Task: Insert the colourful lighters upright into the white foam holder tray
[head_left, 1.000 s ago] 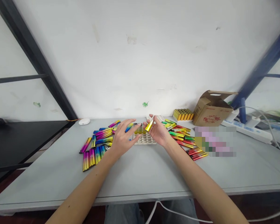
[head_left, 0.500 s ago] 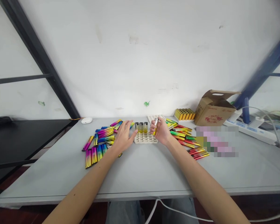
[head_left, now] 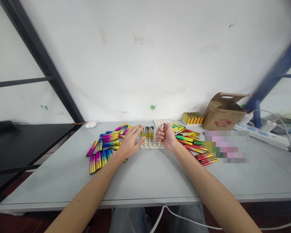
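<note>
My right hand (head_left: 167, 136) is wrapped round a lighter (head_left: 163, 126), its metal top showing above the fingers. It is over the right end of a pale tray with round holes (head_left: 151, 143). In the tray's back row stand several upright lighters (head_left: 147, 132) with dark tops and yellowish bodies; my left hand partly covers the leftmost. My left hand (head_left: 133, 140) hovers at the tray's left end, fingers stretched out and apart, holding nothing. Beside it lies a pile of pink, blue and yellow lighters (head_left: 104, 145). Red, green and gold lighters (head_left: 192, 142) lie right of my right hand.
At the back right, a second tray packed with gold lighters (head_left: 192, 118) stands by an open cardboard box (head_left: 224, 115). Another pale tray (head_left: 163, 122) lies behind my right hand. A white power strip (head_left: 262, 135) is far right, a white case (head_left: 91, 125) back left.
The lighter in my right hand has sunk lower into the fingers, so less of it shows. My left hand has shifted slightly right, covering more of the leftmost standing lighter.
</note>
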{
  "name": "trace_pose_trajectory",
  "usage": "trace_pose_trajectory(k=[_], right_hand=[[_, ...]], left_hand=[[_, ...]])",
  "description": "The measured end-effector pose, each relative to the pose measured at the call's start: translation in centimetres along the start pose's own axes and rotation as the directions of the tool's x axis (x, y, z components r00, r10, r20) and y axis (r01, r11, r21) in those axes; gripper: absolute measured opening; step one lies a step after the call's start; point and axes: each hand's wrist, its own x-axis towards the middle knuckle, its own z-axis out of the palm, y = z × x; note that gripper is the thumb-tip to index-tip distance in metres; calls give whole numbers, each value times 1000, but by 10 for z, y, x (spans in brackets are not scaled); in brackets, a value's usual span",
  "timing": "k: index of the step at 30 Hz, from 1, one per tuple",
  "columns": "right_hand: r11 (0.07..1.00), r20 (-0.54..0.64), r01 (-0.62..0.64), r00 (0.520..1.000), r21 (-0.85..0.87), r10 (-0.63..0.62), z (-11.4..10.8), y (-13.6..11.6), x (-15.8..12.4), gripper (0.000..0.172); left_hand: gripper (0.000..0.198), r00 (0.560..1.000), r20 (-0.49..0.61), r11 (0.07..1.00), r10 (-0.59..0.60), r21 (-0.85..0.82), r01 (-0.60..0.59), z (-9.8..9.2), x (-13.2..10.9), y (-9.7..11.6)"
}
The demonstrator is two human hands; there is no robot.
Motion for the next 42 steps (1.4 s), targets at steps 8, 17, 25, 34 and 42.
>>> trace_pose_trajectory(k=[8,17,25,34,42], right_hand=[[999,11,7,1000,-39,-6,0,5,2,38],[996,6,45,999,-79,-45,1,6,2,41],[991,33,70,997,-114,-67,4,9,1,41],[987,-22,117,993,-110,-120,6,7,0,35],[922,-88,273,947,-276,-308,1,5,6,21]], left_hand=[[51,999,-33,999,37,3,-36,-5,1,3],[52,998,65,992,20,127,-28,0,1,11],[48,1000,-20,981,14,196,-9,2,3,12],[47,1000,-19,991,24,130,-22,0,2,8],[51,1000,-5,994,3,108,-3,5,-1,5]])
